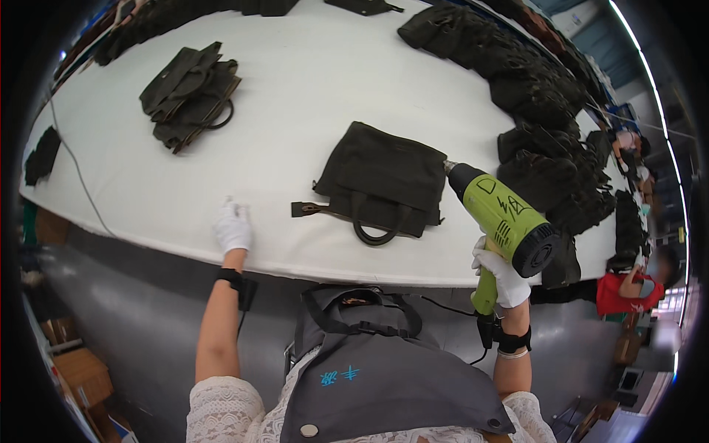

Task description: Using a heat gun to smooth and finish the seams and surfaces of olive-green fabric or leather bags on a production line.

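Note:
A dark green handbag (381, 181) lies flat on the white table (295, 96), its handle toward me and a strap end sticking out to its left. My right hand (501, 275), in a white glove, grips the handle of a lime-green heat gun (504, 219); the gun's nozzle points at the bag's right edge. My left hand (233, 227), also gloved, rests near the table's front edge, left of the bag and apart from it, holding nothing, fingers loosely together. Both wrists wear black bands.
A small stack of dark bags (190, 94) lies at the back left. A long pile of dark bags (539, 111) runs along the table's right side. A thin cable (74, 173) crosses the table's left end. A person in red (624, 289) sits at right. Cardboard boxes (77, 373) stand on the floor.

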Tool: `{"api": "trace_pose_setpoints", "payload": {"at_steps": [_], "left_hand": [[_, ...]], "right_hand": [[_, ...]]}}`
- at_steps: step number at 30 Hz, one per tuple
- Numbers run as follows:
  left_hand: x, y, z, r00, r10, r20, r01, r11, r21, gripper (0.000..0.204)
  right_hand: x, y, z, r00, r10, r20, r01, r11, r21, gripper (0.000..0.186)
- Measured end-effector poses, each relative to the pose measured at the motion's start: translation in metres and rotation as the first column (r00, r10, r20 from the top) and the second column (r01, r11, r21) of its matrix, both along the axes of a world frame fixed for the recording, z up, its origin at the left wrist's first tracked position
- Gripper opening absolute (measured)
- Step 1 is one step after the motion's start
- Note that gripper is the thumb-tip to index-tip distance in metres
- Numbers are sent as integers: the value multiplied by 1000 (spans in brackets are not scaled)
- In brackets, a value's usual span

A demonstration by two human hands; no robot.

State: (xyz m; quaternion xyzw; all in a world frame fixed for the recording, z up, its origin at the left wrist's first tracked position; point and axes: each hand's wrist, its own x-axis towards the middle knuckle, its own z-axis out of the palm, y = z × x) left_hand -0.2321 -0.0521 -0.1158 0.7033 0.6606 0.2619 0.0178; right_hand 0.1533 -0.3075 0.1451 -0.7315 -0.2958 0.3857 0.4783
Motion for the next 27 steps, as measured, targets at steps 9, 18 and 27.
{"api": "trace_pose_setpoints", "payload": {"at_steps": [9, 18, 27], "left_hand": [[-2, 58, 29, 988, 117, 97, -87, 958, -273, 26], [38, -11, 63, 984, 68, 165, -35, 981, -193, 62], [189, -154, 62, 824, -566, 22, 566, 824, 22, 52]], "right_hand": [[-4, -83, -27, 990, -7, -142, -18, 985, -172, 19], [18, -84, -45, 951, 278, 135, -266, 959, -103, 22], [90, -98, -54, 974, 224, -15, -225, 972, -69, 21]]}}
